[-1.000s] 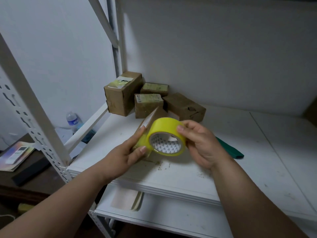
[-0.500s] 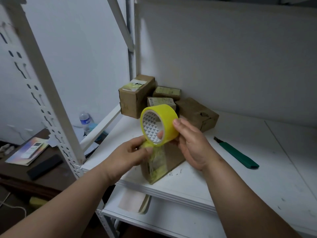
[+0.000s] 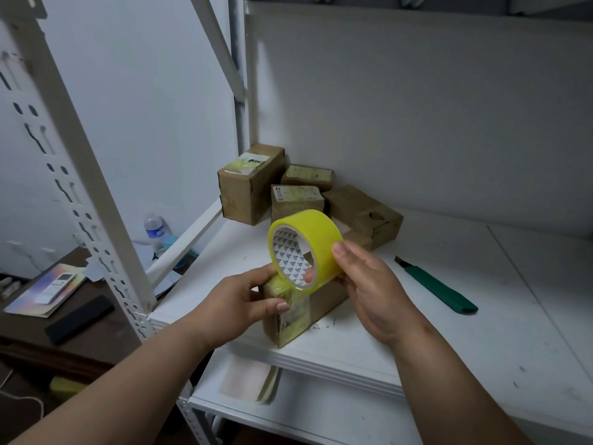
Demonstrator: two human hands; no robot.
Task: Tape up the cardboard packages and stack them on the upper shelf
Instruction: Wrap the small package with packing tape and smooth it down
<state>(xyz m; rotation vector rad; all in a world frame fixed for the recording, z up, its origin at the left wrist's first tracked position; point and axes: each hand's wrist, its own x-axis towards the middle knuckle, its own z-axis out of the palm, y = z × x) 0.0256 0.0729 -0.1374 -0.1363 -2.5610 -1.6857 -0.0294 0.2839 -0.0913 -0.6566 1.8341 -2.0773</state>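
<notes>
The right hand [image 3: 369, 284] grips the yellow tape roll [image 3: 306, 250], thumb on the outer band and a fingertip showing through the core, holding it tilted just above a cardboard box [image 3: 300, 311] that sits near the front edge of the white shelf [image 3: 449, 332]. The left hand [image 3: 244, 303] curls its fingers and thumb around the box's upper left corner, where a strip of tape already runs down the near end face. A short stretch of tape joins the roll's lower edge to the box top. Behind, in the shelf's back left corner, four more boxes [image 3: 253, 184] cluster together, touching one another; the nearest of them lies tilted. A green utility knife [image 3: 438, 289] lies flat on the shelf to the right, apart from the hands. A lower shelf [image 3: 321, 409] holds a pale flat item. Off to the left, on a dark table [image 3: 106, 329], stand a water bottle [image 3: 153, 227], a booklet with a remote [image 3: 53, 287] and a black bar [image 3: 78, 319].
</notes>
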